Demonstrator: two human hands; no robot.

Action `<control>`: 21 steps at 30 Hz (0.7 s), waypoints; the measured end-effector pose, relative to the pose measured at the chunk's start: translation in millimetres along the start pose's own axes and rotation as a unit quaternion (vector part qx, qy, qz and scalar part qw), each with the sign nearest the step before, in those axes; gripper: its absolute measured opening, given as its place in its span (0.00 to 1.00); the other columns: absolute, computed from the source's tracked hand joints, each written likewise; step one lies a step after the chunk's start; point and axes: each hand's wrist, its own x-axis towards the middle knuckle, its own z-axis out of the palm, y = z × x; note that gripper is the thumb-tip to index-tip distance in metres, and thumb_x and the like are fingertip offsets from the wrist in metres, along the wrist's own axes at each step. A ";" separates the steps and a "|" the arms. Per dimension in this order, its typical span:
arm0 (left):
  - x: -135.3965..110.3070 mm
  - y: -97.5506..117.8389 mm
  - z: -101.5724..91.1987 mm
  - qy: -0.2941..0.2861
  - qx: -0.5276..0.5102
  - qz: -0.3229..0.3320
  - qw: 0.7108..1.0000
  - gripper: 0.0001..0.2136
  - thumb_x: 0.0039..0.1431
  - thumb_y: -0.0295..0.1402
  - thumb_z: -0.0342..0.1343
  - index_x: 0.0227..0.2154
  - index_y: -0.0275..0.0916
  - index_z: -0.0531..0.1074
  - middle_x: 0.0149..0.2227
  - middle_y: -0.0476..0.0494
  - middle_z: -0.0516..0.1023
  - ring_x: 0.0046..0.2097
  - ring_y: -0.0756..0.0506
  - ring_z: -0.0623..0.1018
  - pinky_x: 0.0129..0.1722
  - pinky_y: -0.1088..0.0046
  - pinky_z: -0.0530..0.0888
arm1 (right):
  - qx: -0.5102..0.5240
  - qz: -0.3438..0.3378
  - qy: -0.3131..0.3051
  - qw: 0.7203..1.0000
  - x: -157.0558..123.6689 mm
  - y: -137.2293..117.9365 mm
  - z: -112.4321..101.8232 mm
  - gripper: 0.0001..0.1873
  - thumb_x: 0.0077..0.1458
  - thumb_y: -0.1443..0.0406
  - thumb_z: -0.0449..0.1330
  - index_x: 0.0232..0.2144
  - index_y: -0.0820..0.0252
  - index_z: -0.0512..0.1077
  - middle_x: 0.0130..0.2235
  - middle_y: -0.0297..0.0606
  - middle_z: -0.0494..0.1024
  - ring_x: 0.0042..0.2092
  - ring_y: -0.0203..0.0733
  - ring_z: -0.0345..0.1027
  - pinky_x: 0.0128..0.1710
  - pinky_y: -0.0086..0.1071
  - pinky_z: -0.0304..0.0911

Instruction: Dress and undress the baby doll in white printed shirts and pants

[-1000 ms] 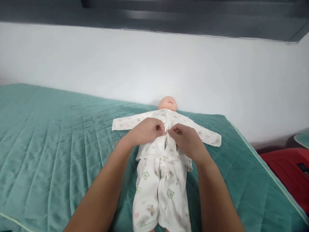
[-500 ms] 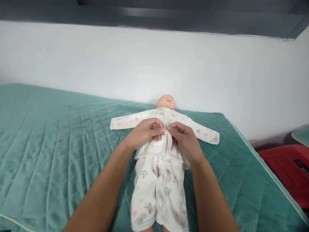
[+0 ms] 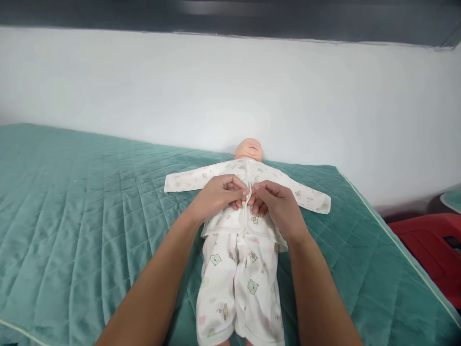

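Doll (image 3: pixel 249 147): lies on its back across the green quilted cover (image 3: pixel 104 230), head end by the white wall (image 3: pixel 201 91), lower end toward the person; placed so, its front faces up, within easy reach of both hands.
Shirt (image 3: pixel 224 225): white with small printed figures, on the doll's body at the middle of the view; its two front edges meet in a line down the chest, which seems to be why the hands come together there.
Left hand (image 3: pixel 220 198): thumb and forefinger pinch one front edge of the shirt at mid-chest; the other fingers curl in loosely beneath.
Right hand (image 3: pixel 279 201): pinches the facing edge just beside the left fingertips, the remaining fingers bent against the cloth; with one edge in each hand, the two sides can be kept level.
Pinched spot: covered by the fingertips, so I cannot tell whether a button or snap sits between them.
Sleeves (image 3: pixel 184 181): stretched out to both sides, well apart from the hands, which probably keeps the chest cloth flat and unobstructed.
Pants (image 3: pixel 216 290): white, similarly printed, legs side by side between the forearms (image 3: pixel 154 276); the shirt's hem lies over the waist.
Right edge: a red object (image 3: pixel 428 254) stands beyond the cover's border, apart from the doll.
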 end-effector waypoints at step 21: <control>-2.1 3.1 -0.7 -0.025 0.044 -0.014 0.999 0.05 0.55 0.32 0.61 0.33 0.37 0.76 0.27 0.48 0.76 0.31 0.51 0.75 0.34 0.74 0.74 | 0.045 0.005 0.011 0.999 0.7 -0.1 2.0 0.14 0.61 0.55 0.57 0.28 0.58 0.70 0.26 0.36 0.81 0.23 0.35 0.73 0.21 0.25 0.60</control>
